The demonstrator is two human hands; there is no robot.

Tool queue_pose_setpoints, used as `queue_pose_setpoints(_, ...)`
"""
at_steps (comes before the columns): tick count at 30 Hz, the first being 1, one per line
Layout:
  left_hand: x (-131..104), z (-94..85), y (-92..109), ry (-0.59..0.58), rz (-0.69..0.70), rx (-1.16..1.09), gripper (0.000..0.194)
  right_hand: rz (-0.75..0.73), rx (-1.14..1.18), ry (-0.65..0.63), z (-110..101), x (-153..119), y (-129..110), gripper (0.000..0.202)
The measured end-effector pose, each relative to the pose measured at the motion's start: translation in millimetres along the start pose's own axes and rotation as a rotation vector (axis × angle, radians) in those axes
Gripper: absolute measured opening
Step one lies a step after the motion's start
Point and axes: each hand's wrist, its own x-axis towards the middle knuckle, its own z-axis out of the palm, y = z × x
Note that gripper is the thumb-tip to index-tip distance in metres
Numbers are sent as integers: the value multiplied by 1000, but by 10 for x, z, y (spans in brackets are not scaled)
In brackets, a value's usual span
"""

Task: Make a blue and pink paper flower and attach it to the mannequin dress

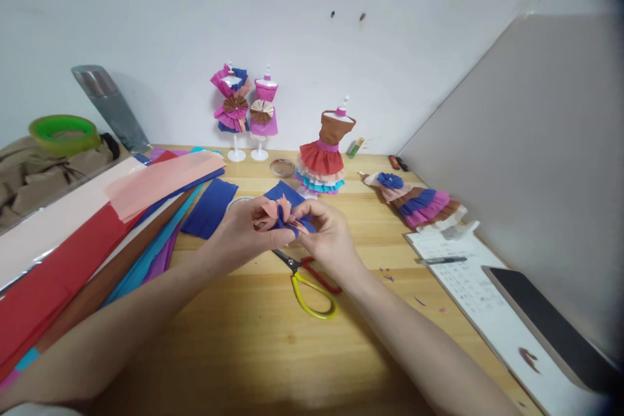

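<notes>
Peach and blue paper piece (273, 208), scissors (292, 264) with yellow and red handles (297, 291)

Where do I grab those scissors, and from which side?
Probably by the yellow loop, coming from your side. It lies uncovered and nearest you, while the dark blades point away and your right hand partly hides the red loop.

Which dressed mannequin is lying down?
The rightmost mannequin, with the blue flower near its top; the other three mannequins stand upright farther left.
</notes>
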Motion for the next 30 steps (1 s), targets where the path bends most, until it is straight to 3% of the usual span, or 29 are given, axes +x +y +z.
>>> queue_pose_setpoints(5, 12, 4, -19, -15, -27, -200, 31, 262, 275, -115, -3, -16, -71, 37)
queue_pose_setpoints(9, 20, -30, -28, 17, -41, -240, 31, 351, 455, -145, -28, -11, -86, 37)
queue_pose_setpoints(15, 29, -69, -14, -6, -7, -188, 28, 335, 477, -138, -28, -6, -63, 36)
queue_pose_setpoints(22, 40, -48, -4, -89, -24, -108, 32, 91, 149, -41, -20, -34, -97, 24)
queue_pose_setpoints(30, 45, -59, -39, -110, -90, -127, 22, 235, 361, -123, -27, -20, -65, 35)
